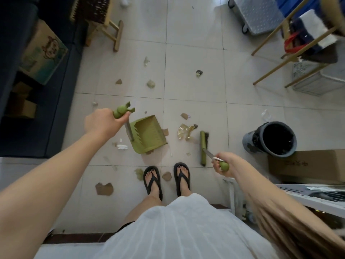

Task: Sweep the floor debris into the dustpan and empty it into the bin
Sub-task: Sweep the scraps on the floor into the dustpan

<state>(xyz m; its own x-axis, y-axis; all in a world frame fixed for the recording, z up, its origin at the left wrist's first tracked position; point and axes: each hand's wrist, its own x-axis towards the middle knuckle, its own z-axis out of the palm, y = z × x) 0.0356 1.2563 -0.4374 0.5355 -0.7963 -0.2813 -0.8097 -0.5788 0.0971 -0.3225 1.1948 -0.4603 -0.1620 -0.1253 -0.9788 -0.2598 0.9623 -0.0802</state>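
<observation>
My left hand [101, 121] grips the green top of the dustpan handle. The green dustpan [147, 134] rests on the pale tiled floor [194, 60] just ahead of my feet, its mouth facing right. My right hand [223, 165] grips the green broom handle; the broom head [203, 147] stands on the floor to the right of the pan. A crumpled clear wrapper [183, 131] lies between pan and broom. Brown cardboard scraps [104, 188] and other bits [151, 84] are scattered around. The grey bin [270, 138], lined in black, stands open at the right.
A dark blue sofa [37, 116] with a cardboard box runs along the left. Wooden stool legs [116, 37] stand at the back left, chair legs [276, 64] and a crate at the back right. A cardboard box [306, 165] sits beside the bin.
</observation>
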